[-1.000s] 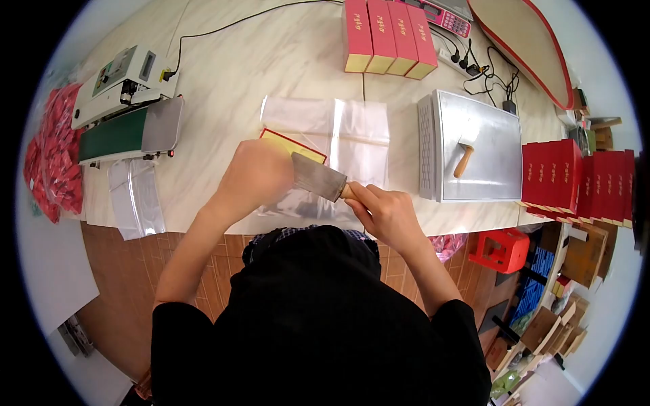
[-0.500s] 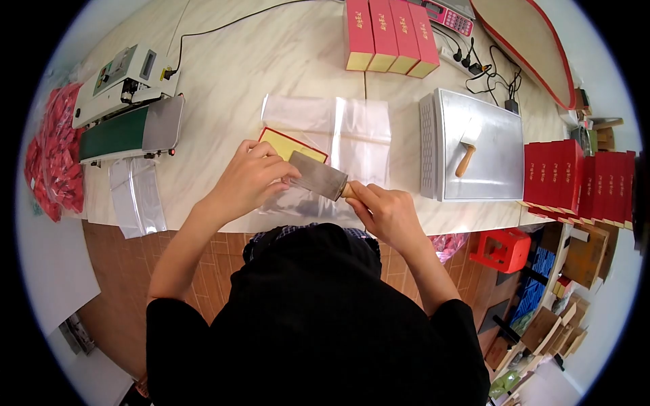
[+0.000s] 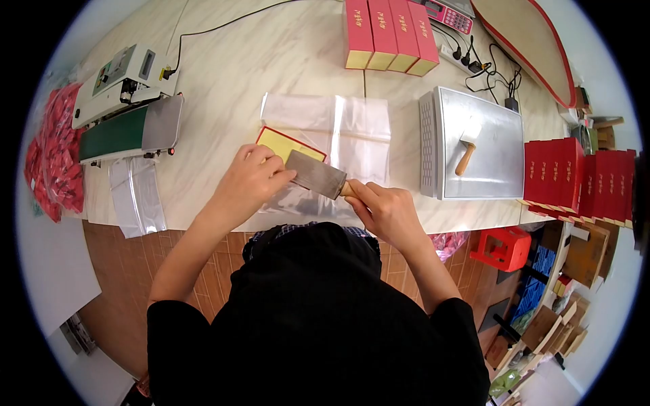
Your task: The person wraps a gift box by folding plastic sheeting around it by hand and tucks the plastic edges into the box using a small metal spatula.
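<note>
My right hand (image 3: 386,210) is closed round the wooden handle of a broad metal blade (image 3: 315,174), which points left over a yellow box part with a red edge (image 3: 291,144). My left hand (image 3: 252,181) lies over the lower left of that box part, fingers bent and closed near the blade's left end. Whether its fingertips pinch anything is hidden. Clear plastic bags (image 3: 363,128) lie flat under and beside the box part.
A metal-topped box (image 3: 494,149) with a wooden-handled scraper (image 3: 465,158) stands right. Red boxes (image 3: 389,37) stand at the back, more (image 3: 552,172) at far right. A sealing machine (image 3: 125,101) and plastic sleeves (image 3: 137,196) are left. A red stool (image 3: 504,248) is below.
My left hand has come down from a blurred position over the box part and its fingers have drawn together. The blade in my right hand has shifted slightly left.
</note>
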The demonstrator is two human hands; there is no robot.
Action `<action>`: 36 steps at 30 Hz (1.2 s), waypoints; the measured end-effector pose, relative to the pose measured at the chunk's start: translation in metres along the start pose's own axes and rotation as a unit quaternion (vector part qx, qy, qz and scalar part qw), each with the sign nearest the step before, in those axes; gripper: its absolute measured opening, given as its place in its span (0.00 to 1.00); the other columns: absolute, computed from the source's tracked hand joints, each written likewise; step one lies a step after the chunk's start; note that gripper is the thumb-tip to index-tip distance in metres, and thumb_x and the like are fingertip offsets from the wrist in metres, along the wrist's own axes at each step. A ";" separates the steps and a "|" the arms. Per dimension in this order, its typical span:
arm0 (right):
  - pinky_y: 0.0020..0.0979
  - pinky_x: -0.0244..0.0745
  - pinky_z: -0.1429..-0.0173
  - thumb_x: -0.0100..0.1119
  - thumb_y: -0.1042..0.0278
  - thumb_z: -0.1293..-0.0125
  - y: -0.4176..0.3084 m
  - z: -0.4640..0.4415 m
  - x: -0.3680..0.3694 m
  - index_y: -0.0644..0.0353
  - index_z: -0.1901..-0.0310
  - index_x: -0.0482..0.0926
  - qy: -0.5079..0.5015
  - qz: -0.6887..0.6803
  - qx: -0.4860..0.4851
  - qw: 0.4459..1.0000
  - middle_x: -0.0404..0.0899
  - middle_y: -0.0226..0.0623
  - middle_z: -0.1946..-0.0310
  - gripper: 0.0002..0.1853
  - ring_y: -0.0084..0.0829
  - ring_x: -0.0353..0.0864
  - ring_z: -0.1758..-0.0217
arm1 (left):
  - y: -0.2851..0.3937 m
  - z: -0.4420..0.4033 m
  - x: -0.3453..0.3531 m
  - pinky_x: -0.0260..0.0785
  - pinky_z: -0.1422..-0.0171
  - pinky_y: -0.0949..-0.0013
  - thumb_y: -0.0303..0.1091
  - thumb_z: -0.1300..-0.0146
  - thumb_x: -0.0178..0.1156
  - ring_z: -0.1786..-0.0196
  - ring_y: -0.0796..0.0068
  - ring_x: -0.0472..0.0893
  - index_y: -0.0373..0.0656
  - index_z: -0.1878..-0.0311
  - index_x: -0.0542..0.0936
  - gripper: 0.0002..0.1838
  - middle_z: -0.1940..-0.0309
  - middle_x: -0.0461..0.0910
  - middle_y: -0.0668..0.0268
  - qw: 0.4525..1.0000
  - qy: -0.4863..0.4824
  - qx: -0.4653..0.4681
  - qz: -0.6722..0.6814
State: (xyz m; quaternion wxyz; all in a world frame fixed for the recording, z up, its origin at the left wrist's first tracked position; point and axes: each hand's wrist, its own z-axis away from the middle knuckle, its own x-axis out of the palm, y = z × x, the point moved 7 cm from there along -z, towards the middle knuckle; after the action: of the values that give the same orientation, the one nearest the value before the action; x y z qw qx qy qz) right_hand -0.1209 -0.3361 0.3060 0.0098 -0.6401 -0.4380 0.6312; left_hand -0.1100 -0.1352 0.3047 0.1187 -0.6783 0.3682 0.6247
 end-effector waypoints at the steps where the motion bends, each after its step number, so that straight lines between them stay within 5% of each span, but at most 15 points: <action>1: 0.37 0.72 0.75 0.63 0.66 0.33 0.000 0.000 0.000 0.54 0.55 0.79 0.002 -0.001 0.000 1.000 0.79 0.34 0.75 0.07 0.38 0.80 0.77 | 0.002 -0.001 -0.003 0.66 0.44 0.59 0.31 0.45 0.66 0.55 0.66 0.74 0.46 0.62 0.85 0.07 0.67 0.75 0.70 1.000 -0.002 0.022 -0.022; 8: 0.37 0.71 0.75 0.63 0.65 0.33 0.004 0.004 0.005 0.55 0.55 0.79 0.001 0.008 -0.002 1.000 0.79 0.34 0.75 0.08 0.38 0.80 0.77 | -0.002 -0.010 -0.015 0.66 0.42 0.59 0.34 0.45 0.67 0.52 0.65 0.74 0.46 0.69 0.81 0.05 0.65 0.75 0.70 0.999 0.003 0.031 -0.017; 17: 0.36 0.72 0.75 0.65 0.65 0.35 -0.002 0.004 0.005 0.58 0.52 0.79 -0.016 0.038 -0.024 0.999 0.77 0.35 0.76 0.12 0.37 0.80 0.78 | -0.023 -0.026 0.000 0.64 0.41 0.62 0.40 0.41 0.66 0.52 0.70 0.75 0.46 0.65 0.76 0.11 0.62 0.73 0.70 0.999 0.017 0.037 -0.022; 36: 0.33 0.68 0.76 0.69 0.66 0.39 -0.002 0.014 -0.001 0.61 0.48 0.81 -0.004 0.084 -0.034 0.996 0.74 0.33 0.79 0.18 0.33 0.75 0.81 | -0.030 -0.019 0.001 0.63 0.42 0.62 0.36 0.41 0.67 0.52 0.69 0.75 0.48 0.67 0.79 0.06 0.64 0.73 0.70 0.997 0.038 -0.004 0.064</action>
State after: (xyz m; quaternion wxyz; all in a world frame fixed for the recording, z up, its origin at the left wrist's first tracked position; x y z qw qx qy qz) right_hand -0.1332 -0.3434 0.3054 -0.0665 -0.6722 -0.4040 0.6168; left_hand -0.0763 -0.1264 0.2988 0.0618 -0.6770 0.4121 0.6067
